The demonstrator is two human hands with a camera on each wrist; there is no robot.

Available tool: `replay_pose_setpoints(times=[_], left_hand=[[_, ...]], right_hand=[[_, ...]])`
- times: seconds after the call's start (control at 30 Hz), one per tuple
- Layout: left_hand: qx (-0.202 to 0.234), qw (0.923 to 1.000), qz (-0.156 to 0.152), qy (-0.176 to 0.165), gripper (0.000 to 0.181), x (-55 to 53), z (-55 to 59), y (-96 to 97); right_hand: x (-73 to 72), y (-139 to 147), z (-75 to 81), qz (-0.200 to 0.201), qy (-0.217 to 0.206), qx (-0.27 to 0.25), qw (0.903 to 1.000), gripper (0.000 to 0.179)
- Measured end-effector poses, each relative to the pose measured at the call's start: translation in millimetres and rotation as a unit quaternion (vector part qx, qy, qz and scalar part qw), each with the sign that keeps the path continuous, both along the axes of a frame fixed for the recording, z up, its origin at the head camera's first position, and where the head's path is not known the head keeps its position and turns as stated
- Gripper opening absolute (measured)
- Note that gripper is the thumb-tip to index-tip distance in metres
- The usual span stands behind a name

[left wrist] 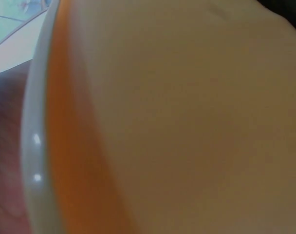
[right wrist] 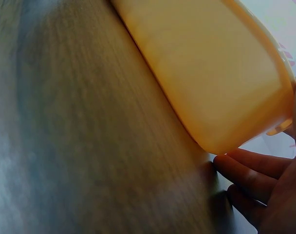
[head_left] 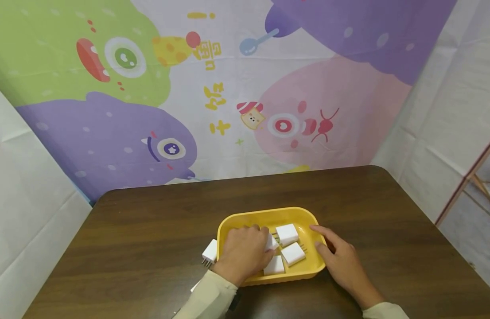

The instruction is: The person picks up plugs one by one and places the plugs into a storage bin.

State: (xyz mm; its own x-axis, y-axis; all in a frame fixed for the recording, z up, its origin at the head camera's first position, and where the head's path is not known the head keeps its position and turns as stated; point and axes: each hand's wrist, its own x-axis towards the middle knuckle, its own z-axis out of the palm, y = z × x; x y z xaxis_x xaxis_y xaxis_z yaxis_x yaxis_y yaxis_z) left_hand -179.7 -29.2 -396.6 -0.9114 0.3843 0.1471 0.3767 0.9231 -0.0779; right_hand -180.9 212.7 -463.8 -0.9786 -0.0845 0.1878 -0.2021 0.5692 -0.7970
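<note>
My left hand (head_left: pixel 245 250) reaches down into a yellow plastic basket (head_left: pixel 265 213). Between its thumb and fingers it grips a white plug-in charger (head_left: pixel 271 243), partly covered by the hand. Other white chargers lie in the basket, one toward the back (head_left: pixel 286 233), one near the middle (head_left: pixel 293 254) and one by the front wall (head_left: pixel 274 266). At the basket's right end my right hand (head_left: pixel 342 257) holds the rim, thumb over the inside. In the right wrist view, its other fingers (right wrist: pixel 250 173) are beside the basket's lower corner. The left wrist view shows mostly blurred basket wall (left wrist: pixel 187 122).
On the dark wooden table (head_left: pixel 165 221), a white charger (head_left: pixel 210 251) with metal prongs lies just left of the basket. Part of another white piece (head_left: pixel 194 287) shows beside the left sleeve (head_left: pixel 209 297). A cartoon-printed cloth (head_left: pixel 225 146) hangs behind the table.
</note>
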Motion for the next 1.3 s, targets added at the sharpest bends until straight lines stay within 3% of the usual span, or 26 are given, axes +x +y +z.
replay_pose_setpoints(times=[0.47,0.87,1.3], left_hand=[[0.001,0.9997,0.022,0.003,0.037,-0.7,1.4,-8.7],[0.013,0.9996,0.012,0.02,0.034,4.1,4.7,-18.2],[0.023,0.9992,0.001,0.032,0.029,2.7,-0.2,-18.3]], right_hand=[[0.1,-1,2.0,0.001,-0.003,-0.006,1.0,0.036],[0.9,1,1.1,0.0,0.002,0.004,1.0,0.035],[0.6,0,2.1,-0.001,0.005,0.008,1.0,0.036]])
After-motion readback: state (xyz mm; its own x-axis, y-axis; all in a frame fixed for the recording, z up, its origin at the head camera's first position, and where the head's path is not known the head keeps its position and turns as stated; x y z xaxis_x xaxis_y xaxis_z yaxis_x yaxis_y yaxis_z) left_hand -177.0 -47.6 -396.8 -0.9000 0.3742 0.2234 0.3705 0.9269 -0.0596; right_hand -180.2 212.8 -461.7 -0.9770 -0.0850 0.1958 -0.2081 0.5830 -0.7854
